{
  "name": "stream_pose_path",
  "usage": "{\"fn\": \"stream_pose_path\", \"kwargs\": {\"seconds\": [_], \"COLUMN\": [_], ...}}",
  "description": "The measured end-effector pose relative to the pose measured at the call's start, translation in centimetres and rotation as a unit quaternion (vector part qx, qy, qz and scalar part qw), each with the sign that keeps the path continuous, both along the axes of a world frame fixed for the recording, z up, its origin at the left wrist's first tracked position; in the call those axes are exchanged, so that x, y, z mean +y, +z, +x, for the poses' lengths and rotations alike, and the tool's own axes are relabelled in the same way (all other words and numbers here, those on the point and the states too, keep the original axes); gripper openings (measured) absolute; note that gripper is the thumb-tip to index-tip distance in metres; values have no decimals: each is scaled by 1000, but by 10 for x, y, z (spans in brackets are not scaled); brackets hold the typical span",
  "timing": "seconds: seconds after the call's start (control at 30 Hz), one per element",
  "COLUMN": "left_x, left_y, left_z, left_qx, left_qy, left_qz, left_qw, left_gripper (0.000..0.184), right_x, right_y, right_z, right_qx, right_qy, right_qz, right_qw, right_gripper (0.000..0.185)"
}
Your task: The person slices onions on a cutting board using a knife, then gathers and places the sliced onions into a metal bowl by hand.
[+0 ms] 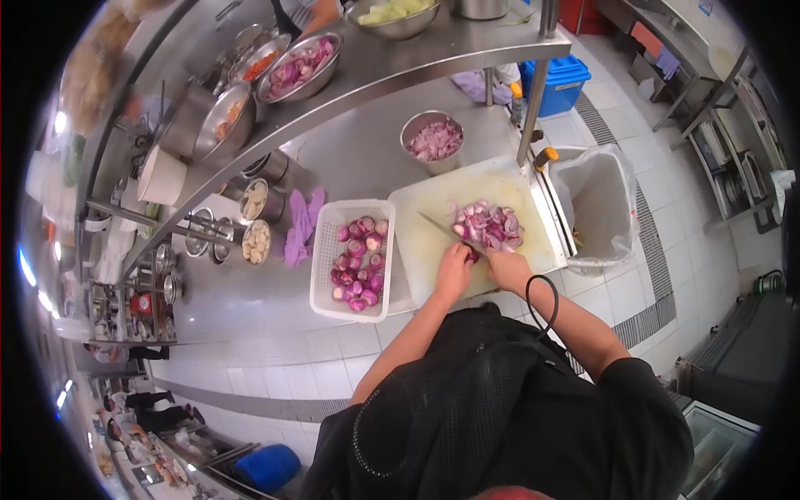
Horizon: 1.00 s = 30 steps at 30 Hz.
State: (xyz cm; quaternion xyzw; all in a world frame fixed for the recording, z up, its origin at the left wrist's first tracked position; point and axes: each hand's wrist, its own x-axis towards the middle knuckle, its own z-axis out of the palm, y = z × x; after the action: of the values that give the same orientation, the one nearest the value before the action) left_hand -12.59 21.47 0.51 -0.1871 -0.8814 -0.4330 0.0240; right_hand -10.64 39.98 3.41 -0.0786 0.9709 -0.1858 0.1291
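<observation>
My right hand (507, 269) is closed around the handle of a kitchen knife (437, 223), whose blade points away to the upper left. Beside it, my left hand (453, 272) grips a red onion (472, 256) against the cutting board (417, 273), close to the blade. Cut red onion pieces (487, 226) lie heaped on the board just beyond both hands. To the left stands a white perforated basket (320, 283) holding several whole peeled red onions (357, 264). A metal pot (433, 158) of chopped onion sits behind the board. My fingers partly hide the held onion and the knife handle.
A lined bin (596, 208) stands right of the counter. A purple cloth (302, 225) and metal containers of pale peeled pieces (257, 242) lie left of the basket. Overhead, a steel shelf (400, 75) bears bowls of cut vegetables. A blue box (557, 86) is on the floor.
</observation>
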Motion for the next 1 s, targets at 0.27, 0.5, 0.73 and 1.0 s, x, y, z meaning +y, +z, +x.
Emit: {"fn": "stream_pose_path", "kwargs": {"seconds": [0.27, 0.5, 0.73, 1.0], "left_x": [-1, -43, -2, -3], "left_y": [21, -21, -11, -21], "left_z": [8, 19, 2, 6], "left_qx": [-139, 143, 47, 81], "left_qy": [49, -80, -51, -28], "left_qz": [-154, -89, -89, -67], "left_qw": [977, 982, 994, 994], "left_gripper": [25, 30, 29, 22], "right_x": [9, 3, 5, -4], "right_y": [-14, -8, 24, 31], "right_z": [14, 16, 23, 17], "right_qx": [-10, -22, 5, 16], "right_qy": [-38, -31, 27, 20], "right_qz": [-16, -12, 57, 49], "right_qw": [999, 999, 998, 998], "right_gripper": [27, 24, 21, 20]}}
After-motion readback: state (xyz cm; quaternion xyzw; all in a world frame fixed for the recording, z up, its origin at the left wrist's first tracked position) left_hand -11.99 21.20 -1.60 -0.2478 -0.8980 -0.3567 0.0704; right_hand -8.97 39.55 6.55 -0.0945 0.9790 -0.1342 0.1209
